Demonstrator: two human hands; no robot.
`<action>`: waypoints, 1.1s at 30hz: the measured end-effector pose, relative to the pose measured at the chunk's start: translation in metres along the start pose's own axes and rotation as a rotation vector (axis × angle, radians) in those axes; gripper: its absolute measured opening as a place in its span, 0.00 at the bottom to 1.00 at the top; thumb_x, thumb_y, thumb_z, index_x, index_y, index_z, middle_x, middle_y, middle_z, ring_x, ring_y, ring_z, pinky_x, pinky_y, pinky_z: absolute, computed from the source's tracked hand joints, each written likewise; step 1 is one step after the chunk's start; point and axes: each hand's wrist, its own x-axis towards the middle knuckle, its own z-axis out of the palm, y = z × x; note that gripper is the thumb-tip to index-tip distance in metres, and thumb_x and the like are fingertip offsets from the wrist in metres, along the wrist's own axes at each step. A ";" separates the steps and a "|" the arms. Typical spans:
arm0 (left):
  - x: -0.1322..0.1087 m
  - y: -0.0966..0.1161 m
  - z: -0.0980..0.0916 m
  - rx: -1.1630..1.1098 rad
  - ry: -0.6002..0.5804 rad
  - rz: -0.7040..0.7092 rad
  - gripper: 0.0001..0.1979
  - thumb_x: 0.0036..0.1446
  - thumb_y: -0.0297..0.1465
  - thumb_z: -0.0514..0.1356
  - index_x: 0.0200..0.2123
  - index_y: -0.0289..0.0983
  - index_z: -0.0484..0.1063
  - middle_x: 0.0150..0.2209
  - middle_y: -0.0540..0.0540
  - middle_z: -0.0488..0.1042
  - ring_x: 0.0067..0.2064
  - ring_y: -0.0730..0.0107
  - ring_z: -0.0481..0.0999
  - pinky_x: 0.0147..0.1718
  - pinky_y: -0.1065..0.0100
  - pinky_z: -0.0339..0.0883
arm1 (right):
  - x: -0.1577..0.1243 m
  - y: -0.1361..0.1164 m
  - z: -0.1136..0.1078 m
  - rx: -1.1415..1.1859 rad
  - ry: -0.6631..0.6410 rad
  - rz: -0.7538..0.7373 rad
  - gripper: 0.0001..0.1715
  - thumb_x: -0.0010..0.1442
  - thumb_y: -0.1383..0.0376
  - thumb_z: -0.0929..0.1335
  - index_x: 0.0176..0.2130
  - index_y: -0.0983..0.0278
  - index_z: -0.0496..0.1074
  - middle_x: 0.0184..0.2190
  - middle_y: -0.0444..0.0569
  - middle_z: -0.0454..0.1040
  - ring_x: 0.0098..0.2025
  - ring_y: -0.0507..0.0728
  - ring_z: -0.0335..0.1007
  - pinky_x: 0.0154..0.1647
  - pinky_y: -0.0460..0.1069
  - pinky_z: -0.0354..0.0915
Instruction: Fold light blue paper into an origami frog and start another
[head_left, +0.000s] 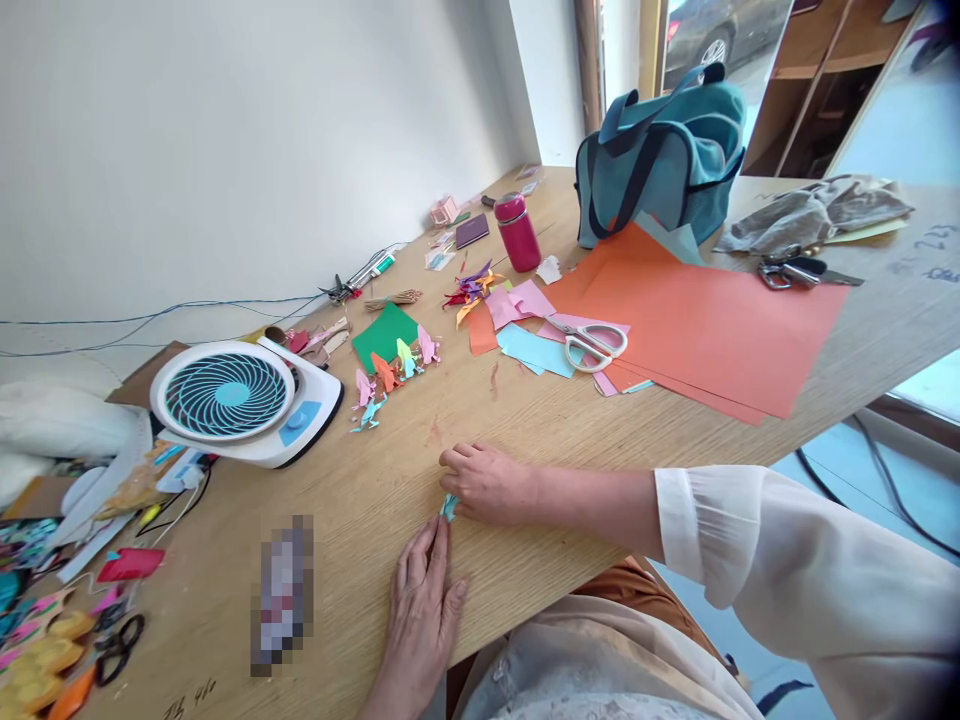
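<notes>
A small light-blue folded paper piece (448, 507) lies on the wooden table (570, 440) close to the near edge. My right hand (487, 482) rests over it from the right, fingers curled and pressing down on it. My left hand (424, 600) reaches in from below, fingers held together and flat, their tips touching the paper's lower end. Most of the paper is hidden under the two hands.
Small folded paper figures (394, 375) stand beside a white desk fan (240, 400). Farther back are coloured paper scraps, white-handled scissors (592, 345), large orange sheets (697, 320), a red bottle (517, 232), a teal bag (660, 150) and dark scissors (799, 270). Craft clutter fills the left edge.
</notes>
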 end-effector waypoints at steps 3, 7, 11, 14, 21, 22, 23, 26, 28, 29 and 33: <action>0.000 -0.001 0.002 0.008 0.004 0.011 0.33 0.68 0.35 0.48 0.71 0.44 0.34 0.64 0.34 0.56 0.64 0.52 0.60 0.56 0.45 0.64 | 0.001 -0.001 0.000 0.002 -0.012 0.009 0.17 0.64 0.57 0.65 0.44 0.68 0.71 0.46 0.57 0.69 0.46 0.62 0.65 0.42 0.54 0.64; 0.000 -0.006 0.005 0.046 0.006 0.029 0.33 0.68 0.34 0.48 0.71 0.42 0.35 0.67 0.34 0.53 0.66 0.50 0.56 0.58 0.44 0.62 | 0.000 -0.002 -0.004 0.008 -0.017 0.033 0.17 0.63 0.58 0.66 0.44 0.69 0.71 0.45 0.57 0.70 0.46 0.62 0.67 0.43 0.55 0.66; -0.002 -0.007 0.007 0.088 -0.022 0.042 0.34 0.68 0.33 0.48 0.71 0.40 0.34 0.71 0.34 0.44 0.71 0.47 0.45 0.60 0.42 0.59 | -0.002 -0.004 -0.007 0.081 -0.030 0.044 0.15 0.63 0.59 0.66 0.45 0.67 0.69 0.42 0.54 0.73 0.43 0.60 0.70 0.41 0.53 0.67; -0.004 -0.003 0.005 0.052 -0.008 0.035 0.34 0.68 0.32 0.49 0.71 0.41 0.35 0.70 0.34 0.47 0.71 0.47 0.47 0.60 0.41 0.59 | -0.003 -0.003 -0.011 0.136 -0.054 0.054 0.12 0.64 0.61 0.65 0.45 0.66 0.69 0.41 0.52 0.75 0.40 0.59 0.73 0.36 0.51 0.66; 0.014 -0.002 -0.018 -0.200 0.152 -0.176 0.17 0.66 0.37 0.53 0.54 0.38 0.65 0.49 0.38 0.75 0.50 0.58 0.76 0.45 0.59 0.73 | -0.002 0.002 -0.008 0.259 -0.094 -0.137 0.07 0.65 0.62 0.65 0.41 0.62 0.69 0.40 0.50 0.76 0.39 0.57 0.73 0.31 0.50 0.62; 0.021 -0.004 -0.023 -0.213 0.117 -0.158 0.13 0.65 0.39 0.54 0.48 0.39 0.69 0.45 0.41 0.77 0.47 0.59 0.77 0.43 0.61 0.72 | -0.001 0.003 -0.006 0.278 -0.074 -0.183 0.07 0.66 0.61 0.64 0.41 0.62 0.68 0.40 0.50 0.75 0.39 0.57 0.73 0.31 0.50 0.61; 0.027 -0.006 -0.029 -0.227 0.075 -0.137 0.12 0.64 0.40 0.54 0.42 0.40 0.72 0.40 0.43 0.77 0.42 0.61 0.77 0.40 0.64 0.71 | 0.000 0.004 -0.004 0.295 -0.051 -0.223 0.07 0.66 0.61 0.64 0.40 0.62 0.68 0.40 0.50 0.75 0.38 0.56 0.72 0.31 0.50 0.60; 0.047 -0.010 -0.044 -0.276 -0.068 -0.172 0.11 0.61 0.40 0.56 0.33 0.40 0.72 0.31 0.48 0.76 0.33 0.65 0.75 0.33 0.68 0.67 | 0.002 0.007 -0.001 0.337 -0.002 -0.283 0.04 0.66 0.64 0.64 0.39 0.64 0.67 0.39 0.51 0.75 0.38 0.56 0.71 0.32 0.49 0.59; 0.059 -0.011 -0.050 -0.333 -0.148 -0.212 0.10 0.59 0.39 0.58 0.32 0.40 0.73 0.30 0.49 0.76 0.30 0.66 0.73 0.31 0.69 0.65 | 0.002 0.011 -0.003 0.365 0.007 -0.283 0.03 0.65 0.66 0.65 0.40 0.64 0.68 0.39 0.51 0.75 0.38 0.55 0.71 0.33 0.49 0.59; 0.064 -0.011 -0.052 -0.375 -0.198 -0.237 0.10 0.58 0.39 0.58 0.31 0.39 0.73 0.29 0.49 0.76 0.29 0.67 0.72 0.30 0.69 0.64 | 0.002 0.012 -0.006 0.381 0.004 -0.272 0.03 0.64 0.67 0.65 0.41 0.64 0.68 0.39 0.51 0.75 0.39 0.55 0.71 0.33 0.49 0.59; 0.083 -0.015 -0.050 -0.568 -0.273 -0.325 0.09 0.53 0.36 0.62 0.29 0.36 0.73 0.26 0.49 0.74 0.28 0.68 0.70 0.27 0.71 0.61 | 0.001 0.020 -0.018 0.447 -0.025 -0.194 0.07 0.63 0.68 0.68 0.44 0.63 0.69 0.42 0.50 0.76 0.40 0.55 0.71 0.34 0.48 0.59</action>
